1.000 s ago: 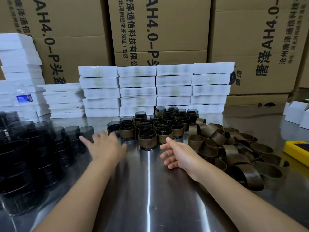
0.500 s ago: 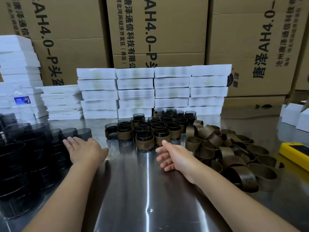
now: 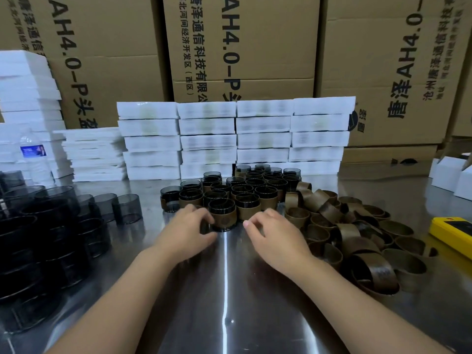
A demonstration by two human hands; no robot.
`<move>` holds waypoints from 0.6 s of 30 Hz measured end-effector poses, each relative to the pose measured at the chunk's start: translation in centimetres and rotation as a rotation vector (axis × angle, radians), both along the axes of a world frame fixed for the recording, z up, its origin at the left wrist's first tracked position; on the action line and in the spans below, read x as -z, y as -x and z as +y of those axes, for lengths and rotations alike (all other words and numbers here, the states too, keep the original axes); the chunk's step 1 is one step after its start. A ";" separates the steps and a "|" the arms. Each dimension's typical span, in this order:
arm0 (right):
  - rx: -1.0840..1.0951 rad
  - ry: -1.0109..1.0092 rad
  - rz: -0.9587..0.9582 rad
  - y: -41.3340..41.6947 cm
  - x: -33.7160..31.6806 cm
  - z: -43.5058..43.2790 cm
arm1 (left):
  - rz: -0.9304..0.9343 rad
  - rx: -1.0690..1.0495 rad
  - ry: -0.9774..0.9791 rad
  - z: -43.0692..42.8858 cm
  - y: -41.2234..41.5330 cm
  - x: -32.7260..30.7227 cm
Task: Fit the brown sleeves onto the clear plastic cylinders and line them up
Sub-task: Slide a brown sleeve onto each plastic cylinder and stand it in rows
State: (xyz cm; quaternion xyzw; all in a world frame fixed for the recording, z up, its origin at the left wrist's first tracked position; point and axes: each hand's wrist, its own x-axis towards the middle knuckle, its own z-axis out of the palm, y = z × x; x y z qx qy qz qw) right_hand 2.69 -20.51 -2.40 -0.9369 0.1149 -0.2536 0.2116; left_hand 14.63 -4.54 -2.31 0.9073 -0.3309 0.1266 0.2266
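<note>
While the left hand (image 3: 187, 226) curls its fingers against the left side of the nearest sleeved cylinder (image 3: 222, 215), not visibly clamping it, the right hand (image 3: 270, 232) hovers loosely curled and empty just right of it. Finished cylinders (image 3: 242, 186) cluster behind; loose brown sleeves (image 3: 344, 226) pile rightward, bare cylinders (image 3: 51, 226) leftward on the steel table (image 3: 224, 302).

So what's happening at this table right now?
A person is sleeving cylinders. The left hand touches the front sleeved cylinder of the finished cluster; the right hand hovers beside it, empty. Loose brown sleeves lie right, bare cylinders left, on the steel table.
</note>
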 end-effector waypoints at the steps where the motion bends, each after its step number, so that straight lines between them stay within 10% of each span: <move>1: 0.010 0.130 -0.035 0.2 -0.2 -0.1 | 0.006 0.077 0.018 -0.3 0.4 0.0; 7: 0.212 0.394 0.050 0.7 -1.1 -1.0 | 0.031 0.171 0.122 -0.7 1.0 0.0; 13: 0.353 0.376 0.431 1.0 -0.8 -2.2 | 0.049 0.148 0.247 -0.5 0.8 0.3; 18: 0.192 0.187 0.392 0.8 -0.4 -2.1 | 0.139 0.167 0.419 -1.2 1.3 0.4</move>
